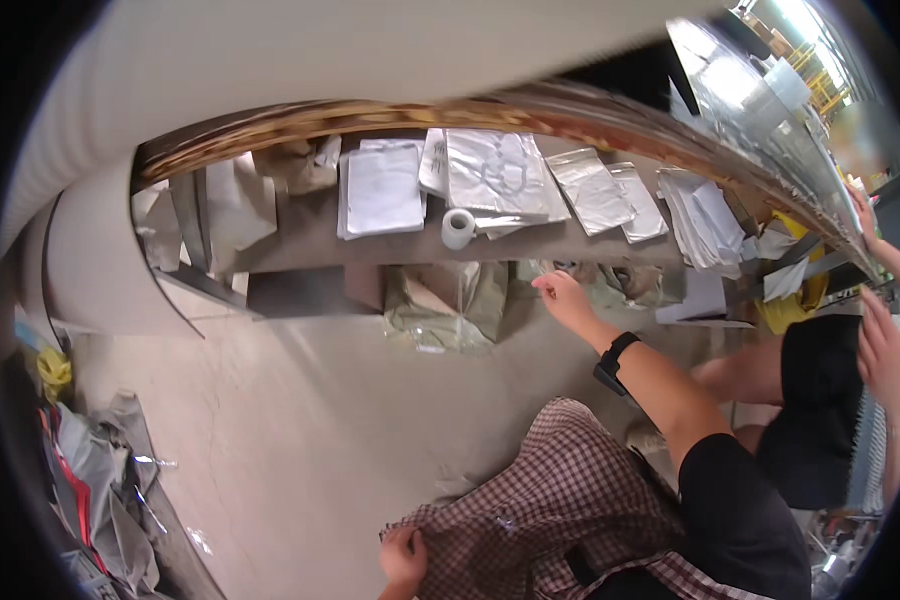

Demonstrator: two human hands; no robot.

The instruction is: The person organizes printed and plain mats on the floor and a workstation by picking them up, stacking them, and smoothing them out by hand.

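Bag point(662, 287) of crinkled plastic, contents indistinct, lies below the shelf point(307, 226) by the curled right hand point(562, 292), the cut-off left hand point(402, 562) half-curled at checked cloth point(575, 480), either hold impossible to tell.

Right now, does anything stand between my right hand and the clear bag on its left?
Nothing visible stands between the right hand and the clear bag; the shelf lies above the bag.

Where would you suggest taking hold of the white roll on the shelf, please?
Probably around its curved side, coming from the open front: the white roll seems to stand on end near the front edge of the shelf, with a silver packet behind it.
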